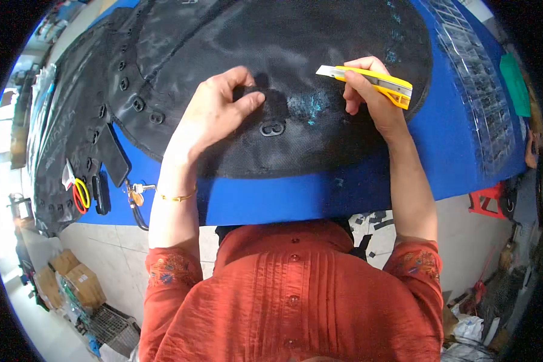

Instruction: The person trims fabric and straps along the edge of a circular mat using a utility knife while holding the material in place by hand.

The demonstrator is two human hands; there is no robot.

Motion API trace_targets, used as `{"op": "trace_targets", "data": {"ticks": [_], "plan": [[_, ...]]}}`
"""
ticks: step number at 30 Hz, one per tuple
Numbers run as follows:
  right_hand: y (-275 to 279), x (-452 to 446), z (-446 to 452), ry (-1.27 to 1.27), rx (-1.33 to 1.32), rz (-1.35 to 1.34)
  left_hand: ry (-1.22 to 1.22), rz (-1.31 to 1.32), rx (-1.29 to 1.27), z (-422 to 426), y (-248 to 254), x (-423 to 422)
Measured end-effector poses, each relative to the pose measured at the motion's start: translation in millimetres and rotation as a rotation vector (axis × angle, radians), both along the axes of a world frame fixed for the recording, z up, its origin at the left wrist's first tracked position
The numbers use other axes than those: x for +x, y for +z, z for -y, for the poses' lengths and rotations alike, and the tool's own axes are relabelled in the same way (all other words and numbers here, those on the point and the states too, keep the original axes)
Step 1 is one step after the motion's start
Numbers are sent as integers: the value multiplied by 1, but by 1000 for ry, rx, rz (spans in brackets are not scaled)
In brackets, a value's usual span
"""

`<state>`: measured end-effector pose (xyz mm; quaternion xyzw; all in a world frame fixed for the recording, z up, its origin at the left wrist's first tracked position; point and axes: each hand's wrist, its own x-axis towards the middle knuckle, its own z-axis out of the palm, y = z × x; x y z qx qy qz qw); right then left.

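Note:
A large black mesh piece (308,145) with a rounded edge lies on the blue table cover (265,202). My right hand (368,90) holds a yellow box cutter (377,81) above it, the blade pointing left. Over the mesh, left of the cutter, my left hand (226,108) is raised with its fingers curled and the thumb and forefinger apart; nothing shows between them. Just below and right of that hand sits a black two-hole fitting (272,128) on the mesh. Turquoise marks (312,107) show on the mesh between my hands.
Red-and-yellow scissors (80,194), a black phone-like slab (113,155) and keys (142,188) lie to the left. More black mesh (72,120) covers the table's left end. Clear plastic packs (479,90) lie at the right, near a green piece (515,84).

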<state>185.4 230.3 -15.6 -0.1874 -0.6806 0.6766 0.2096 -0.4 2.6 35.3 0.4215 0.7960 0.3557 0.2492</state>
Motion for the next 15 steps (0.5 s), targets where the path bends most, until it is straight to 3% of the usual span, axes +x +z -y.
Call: {"op": "trace_targets", "data": {"ticks": [4, 6, 9, 13, 15], "plan": [[-1, 0, 0, -39, -40, -16, -7, -53, -37, -15, 11, 2], [-2, 0, -1, -73, -73, -22, -99, -312, 62, -24, 12, 0], [-6, -2, -9, -211, -98, -132, -97, -316, 110, -42, 19, 6], [-10, 0, -21, -373, -106, -278, -181, 40, 310, -70, 11, 20], [-7, 3, -26, -461, -91, -314, -210, 150, 244, -85, 8, 23]]}}
